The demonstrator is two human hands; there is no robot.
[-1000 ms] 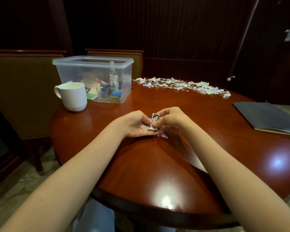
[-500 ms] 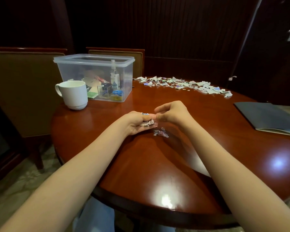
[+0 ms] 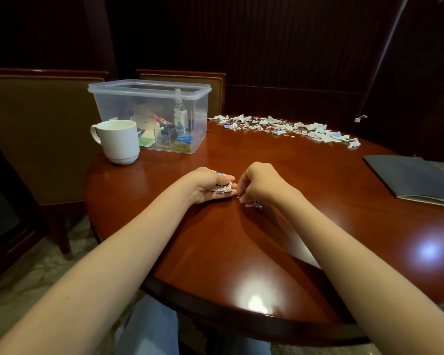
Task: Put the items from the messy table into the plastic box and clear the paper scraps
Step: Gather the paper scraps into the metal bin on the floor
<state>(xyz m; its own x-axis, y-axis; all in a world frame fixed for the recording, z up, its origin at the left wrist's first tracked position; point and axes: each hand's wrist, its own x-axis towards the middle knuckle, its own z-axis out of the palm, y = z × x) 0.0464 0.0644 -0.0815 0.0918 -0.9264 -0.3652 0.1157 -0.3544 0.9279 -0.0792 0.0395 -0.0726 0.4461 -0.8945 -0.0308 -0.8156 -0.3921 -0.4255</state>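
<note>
Head view: the left hand rests palm-up on the counter, its fingers cupped round a wad of scraps. The right hand, just beside it, curls its fingertips down; I cannot tell whether it pinches anything. A loose scrap lies by its wrist. The long band of scraps runs left-to-right far ahead, nearer the right hand. The plastic box stands ahead-left.

Whether the right hand pinches the scrap is hidden.
</note>
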